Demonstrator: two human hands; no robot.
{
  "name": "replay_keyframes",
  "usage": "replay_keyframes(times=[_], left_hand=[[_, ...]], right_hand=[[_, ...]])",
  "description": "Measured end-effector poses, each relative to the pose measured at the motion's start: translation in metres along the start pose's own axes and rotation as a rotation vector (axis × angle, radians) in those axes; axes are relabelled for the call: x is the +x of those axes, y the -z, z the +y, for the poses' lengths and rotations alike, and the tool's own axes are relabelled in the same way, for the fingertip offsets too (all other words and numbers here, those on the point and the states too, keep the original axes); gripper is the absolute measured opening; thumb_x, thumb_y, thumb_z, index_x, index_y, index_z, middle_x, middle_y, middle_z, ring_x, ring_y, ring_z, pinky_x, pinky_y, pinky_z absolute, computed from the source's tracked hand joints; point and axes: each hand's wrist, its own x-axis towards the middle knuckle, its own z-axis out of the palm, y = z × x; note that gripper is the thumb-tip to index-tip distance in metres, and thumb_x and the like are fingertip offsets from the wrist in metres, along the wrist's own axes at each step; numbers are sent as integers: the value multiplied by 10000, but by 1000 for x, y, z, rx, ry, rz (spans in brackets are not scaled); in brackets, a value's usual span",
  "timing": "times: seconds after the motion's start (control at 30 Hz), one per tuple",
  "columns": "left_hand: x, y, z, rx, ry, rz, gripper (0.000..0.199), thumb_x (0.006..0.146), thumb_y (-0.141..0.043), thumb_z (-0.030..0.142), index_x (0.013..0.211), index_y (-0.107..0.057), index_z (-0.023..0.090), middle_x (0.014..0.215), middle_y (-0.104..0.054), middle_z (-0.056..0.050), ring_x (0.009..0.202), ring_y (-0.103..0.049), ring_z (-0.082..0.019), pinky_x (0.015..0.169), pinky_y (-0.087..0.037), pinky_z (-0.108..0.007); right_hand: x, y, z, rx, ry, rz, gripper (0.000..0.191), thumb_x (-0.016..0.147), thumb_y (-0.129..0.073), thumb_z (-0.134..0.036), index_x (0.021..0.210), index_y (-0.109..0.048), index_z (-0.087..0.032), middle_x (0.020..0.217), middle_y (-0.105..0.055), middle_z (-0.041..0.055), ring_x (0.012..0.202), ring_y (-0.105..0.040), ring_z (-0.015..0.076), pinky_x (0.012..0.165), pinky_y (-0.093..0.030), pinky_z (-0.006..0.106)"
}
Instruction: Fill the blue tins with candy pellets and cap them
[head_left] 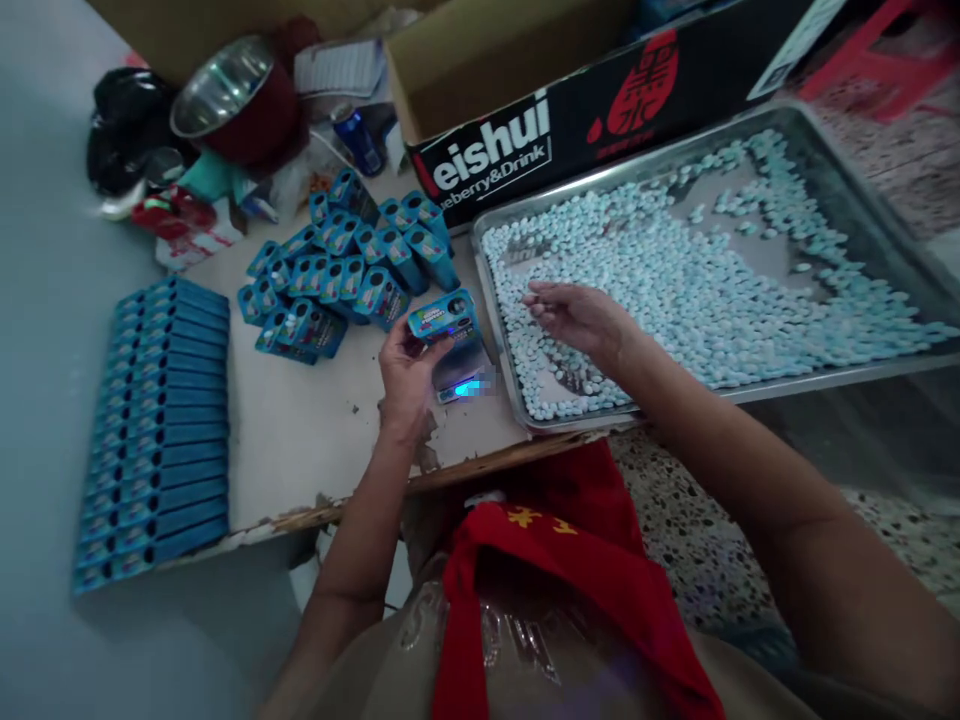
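Note:
My left hand [406,378] grips a small blue printed box [442,315], thumb on its near side and fingers round the left. Directly below that box is a small flat device [460,365], probably a scale, with a glowing blue display. Over the left part of a metal tray [517,405] is my right hand [581,318], its fingers bunched together; what they may hold is too small to make out. Pale blue tablets [675,275] are spread across the tray in a thick layer, with thinner patches at the back right.
Neat rows of blue boxes [191,420] line the table's left side. Several loose ones [337,270] cluster behind my left hand. A black carton [487,150] borders the tray's back. Farther off are a blue can [358,140] and a metal bowl [232,100].

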Motion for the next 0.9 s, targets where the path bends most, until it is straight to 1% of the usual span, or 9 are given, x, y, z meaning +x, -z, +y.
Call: replay_keyframes(times=[0.13,0.27,0.4,0.5,0.6,0.67,0.73,0.83,0.9], left_hand=[[-23,14,-12,-68,116,1,668,710,-1111,529,1212,-767,253,1210,-869,-66,1129,-839,-277,1098,-702,-460],[-29,14,-21,-108,123,-28,654,746,-1101,528,1231,-761,250,1215,-867,-77,1130,-844,-280,1100,-708,-473],[-31,24,-21,-37,79,-36,750,781,-1107,448,1428,-758,298,1345,-845,-96,1299,-828,-310,1173,-680,-511],[-38,51,-11,30,32,11,727,827,-1070,381,1481,-757,333,1317,-846,-76,1336,-816,-301,1198,-661,-518],[-48,89,1,76,18,62,555,884,-1026,446,1374,-812,297,1194,-854,-59,1174,-841,-267,1099,-707,-468],[-53,112,7,93,26,132,481,902,-1023,509,1287,-845,283,1120,-860,-51,1058,-834,-251,1003,-731,-451],[-56,131,10,109,-21,217,443,905,-1025,586,1214,-861,313,1051,-861,-23,963,-814,-244,913,-741,-468],[-56,145,14,146,-136,258,411,912,-1013,663,1174,-850,392,1000,-852,24,895,-802,-257,833,-741,-524],[-56,146,20,171,-161,207,386,950,-1003,620,1218,-840,395,1063,-860,24,962,-833,-274,897,-746,-554]], right_hand=[[-2,1,0,-162,136,6,224,1141,-638,-41,990,-758,-156,776,-704,20,566,-551,66,480,-449,73],[-8,-5,5,-298,142,20,276,1186,-703,-150,913,-746,-165,640,-554,-48,468,-386,40,403,-288,81],[-22,-18,7,-374,53,-7,235,1100,-766,-103,891,-728,-202,670,-618,-24,506,-465,64,412,-338,103],[-36,-30,1,-438,39,-38,173,1050,-794,-75,951,-753,-211,703,-651,-12,542,-520,88,405,-376,124],[-51,-44,-6,-520,86,-53,152,1047,-862,-125,970,-751,-197,710,-633,-21,520,-481,73,387,-322,121],[-62,-56,-8,-576,122,-45,184,1115,-845,-198,964,-739,-194,703,-610,-32,499,-433,57,393,-302,117],[-71,-68,-9,-616,138,-23,267,1213,-741,-243,954,-731,-184,678,-581,-40,485,-380,48,401,-287,113],[-78,-84,-8,-669,179,-9,389,1278,-598,-182,916,-736,-153,662,-587,-28,490,-368,40,425,-287,109],[-79,-90,-8,-713,221,-24,380,1241,-647,-109,874,-735,-143,693,-633,-8,518,-426,36,462,-334,102]])
